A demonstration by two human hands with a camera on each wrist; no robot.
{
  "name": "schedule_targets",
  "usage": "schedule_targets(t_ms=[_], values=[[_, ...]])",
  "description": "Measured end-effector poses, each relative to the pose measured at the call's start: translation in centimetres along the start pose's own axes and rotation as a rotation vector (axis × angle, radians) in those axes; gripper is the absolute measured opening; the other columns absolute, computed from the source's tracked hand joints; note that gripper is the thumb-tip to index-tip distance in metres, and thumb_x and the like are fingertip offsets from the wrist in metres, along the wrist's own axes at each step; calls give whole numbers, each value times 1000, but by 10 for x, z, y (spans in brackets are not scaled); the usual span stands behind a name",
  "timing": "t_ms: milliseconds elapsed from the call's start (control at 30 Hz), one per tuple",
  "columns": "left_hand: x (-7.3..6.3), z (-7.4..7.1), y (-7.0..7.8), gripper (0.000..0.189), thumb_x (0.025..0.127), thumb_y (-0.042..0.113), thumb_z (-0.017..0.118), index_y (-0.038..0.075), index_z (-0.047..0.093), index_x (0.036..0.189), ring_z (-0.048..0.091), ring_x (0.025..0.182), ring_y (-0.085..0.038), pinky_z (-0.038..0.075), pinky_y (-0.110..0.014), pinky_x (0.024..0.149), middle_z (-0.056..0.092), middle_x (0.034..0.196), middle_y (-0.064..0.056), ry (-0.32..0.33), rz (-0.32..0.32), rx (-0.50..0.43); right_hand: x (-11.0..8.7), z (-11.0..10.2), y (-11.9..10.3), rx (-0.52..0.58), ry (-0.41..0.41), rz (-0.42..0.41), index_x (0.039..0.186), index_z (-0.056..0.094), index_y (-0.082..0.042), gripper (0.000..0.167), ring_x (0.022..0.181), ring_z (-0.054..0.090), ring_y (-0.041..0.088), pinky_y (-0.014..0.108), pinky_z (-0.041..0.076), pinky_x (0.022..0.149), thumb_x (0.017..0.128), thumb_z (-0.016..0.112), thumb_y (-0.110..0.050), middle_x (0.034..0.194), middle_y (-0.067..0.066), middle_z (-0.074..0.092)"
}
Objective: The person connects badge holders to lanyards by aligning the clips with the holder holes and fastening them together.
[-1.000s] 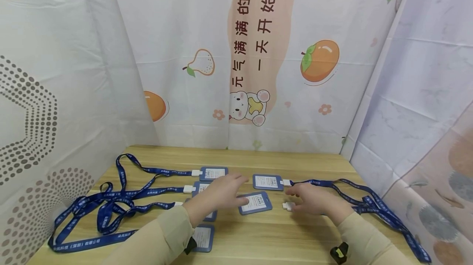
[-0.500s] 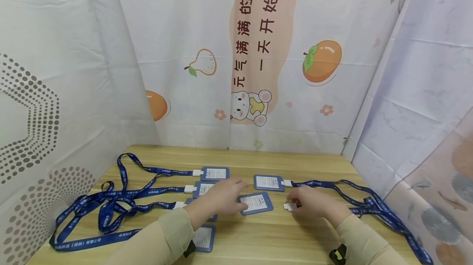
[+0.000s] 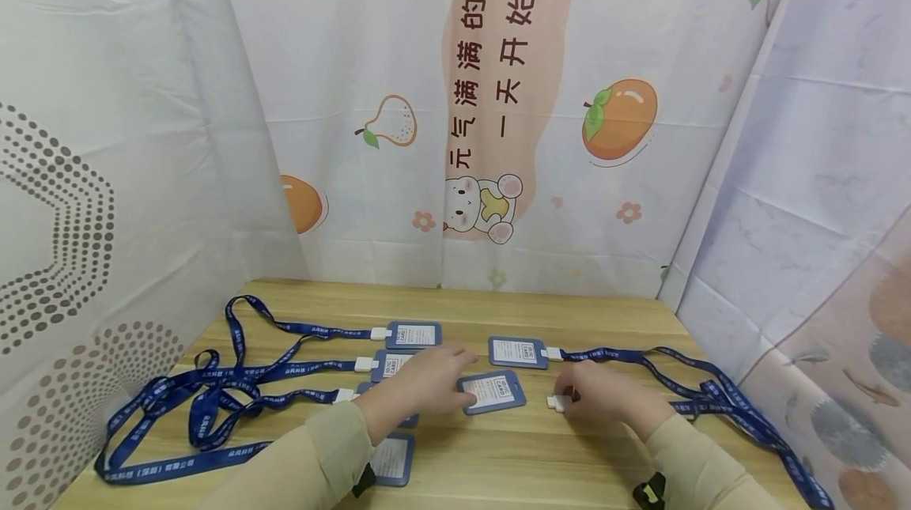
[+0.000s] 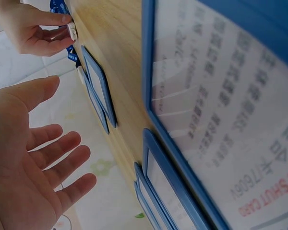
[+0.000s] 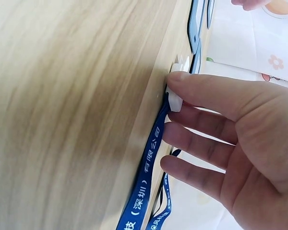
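Observation:
My right hand pinches a white plastic lanyard clip between thumb and forefinger; the other fingers are loosely bent below. A blue printed strap runs from that clip. Left of the clip and apart from it lies a blue card holder with a white card and no strap on it. My left hand hovers beside this holder, fingers relaxed and spread, holding nothing in the left wrist view. The head view does not settle whether its thumb touches the holder's left edge.
Behind the loose holder lies another holder clipped to a strap. Several holders, such as the near one, line up on the left, partly under my left arm. Tangled blue lanyards cover the left of the wooden table. Curtains enclose it.
My right hand has closed its fingertips on the white clip, and the clip has shifted very slightly right. My left hand and the loose card holder stay nearly in place.

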State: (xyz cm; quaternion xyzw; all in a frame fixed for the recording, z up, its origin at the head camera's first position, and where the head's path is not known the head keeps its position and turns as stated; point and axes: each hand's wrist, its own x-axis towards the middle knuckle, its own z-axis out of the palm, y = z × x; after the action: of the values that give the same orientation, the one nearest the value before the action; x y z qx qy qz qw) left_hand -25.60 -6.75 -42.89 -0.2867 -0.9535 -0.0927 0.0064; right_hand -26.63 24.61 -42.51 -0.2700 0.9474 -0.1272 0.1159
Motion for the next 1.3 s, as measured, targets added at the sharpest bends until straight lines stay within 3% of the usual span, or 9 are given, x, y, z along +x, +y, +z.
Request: schedule_targets(t_ms=[600, 900, 1300], values=[[-5, 0, -3, 64, 90, 49, 75, 18, 58, 143, 52, 133, -23, 46, -45, 106, 56, 144, -2, 1, 6, -19, -3, 3, -4, 12, -14, 29, 94, 77, -20, 13, 76, 56, 9, 35, 53, 74, 85, 83, -12, 85, -14, 64], [-2, -17, -7, 65, 90, 49, 74, 16, 57, 144, 53, 132, -26, 46, -45, 106, 57, 144, -5, 17, -2, -22, -3, 5, -3, -14, 8, 4, 91, 77, -19, 12, 74, 56, 8, 32, 52, 71, 84, 84, -13, 83, -14, 64], [2, -43, -10, 69, 91, 53, 71, 16, 53, 147, 53, 132, -26, 46, -45, 105, 55, 145, -6, 91, -25, -65, -3, 5, -4, -16, 20, 22, 90, 77, -20, 12, 73, 55, 8, 33, 53, 71, 84, 84, -12, 84, -13, 64]])
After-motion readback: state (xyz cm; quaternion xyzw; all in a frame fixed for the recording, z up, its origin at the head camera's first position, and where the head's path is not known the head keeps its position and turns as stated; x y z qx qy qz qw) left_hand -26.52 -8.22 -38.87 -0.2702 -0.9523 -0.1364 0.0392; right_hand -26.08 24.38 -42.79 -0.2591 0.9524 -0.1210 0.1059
